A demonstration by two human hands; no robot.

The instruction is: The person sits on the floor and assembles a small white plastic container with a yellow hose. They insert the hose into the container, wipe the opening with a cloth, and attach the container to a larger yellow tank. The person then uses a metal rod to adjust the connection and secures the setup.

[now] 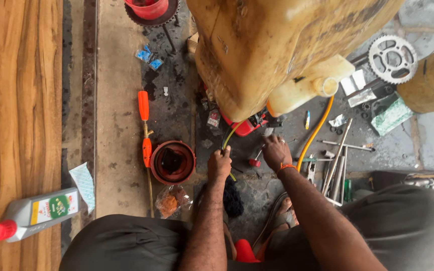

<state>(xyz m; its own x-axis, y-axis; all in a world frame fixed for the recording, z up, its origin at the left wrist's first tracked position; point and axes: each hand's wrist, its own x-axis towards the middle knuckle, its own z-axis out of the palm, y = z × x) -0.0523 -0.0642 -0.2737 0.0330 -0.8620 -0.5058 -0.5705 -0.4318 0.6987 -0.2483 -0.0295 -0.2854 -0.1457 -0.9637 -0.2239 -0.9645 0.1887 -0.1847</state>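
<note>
You're crouched low over an oily floor (pixel 121 125), both forearms stretched straight out ahead of your knees. Your left hand (pixel 219 163) is curled into a fist around a thin yellow-green tube (pixel 229 134), knuckles up, and that tube arcs up from your grip toward the small red machine part (pixel 247 125) lying under the big yellow jerrycan (pixel 277 45). Your right hand (pixel 276 152) sits just beside it, palm down and wrist cocked, an orange band at the wrist, the fingers bent down toward the floor close to the red part; whether they pinch anything I cannot tell, the fingertips are hidden from here. A red-handled tool (pixel 253 161) lies between your two hands. An orange hose (pixel 315 133) runs from near your right wrist up to the jerrycan's spout. To the left of your left hand stands a reddish-brown bowl (pixel 173 161) with dark liquid in it, and beside that lies a long screwdriver with orange handles (pixel 145 135). Off to your right, metal rods and spanners (pixel 336 165) lie scattered, and a toothed sprocket (pixel 392 58) rests further out. A grey bottle with a red cap (pixel 33 215) lies on the wooden board (pixel 16 100) at your far left.
</note>
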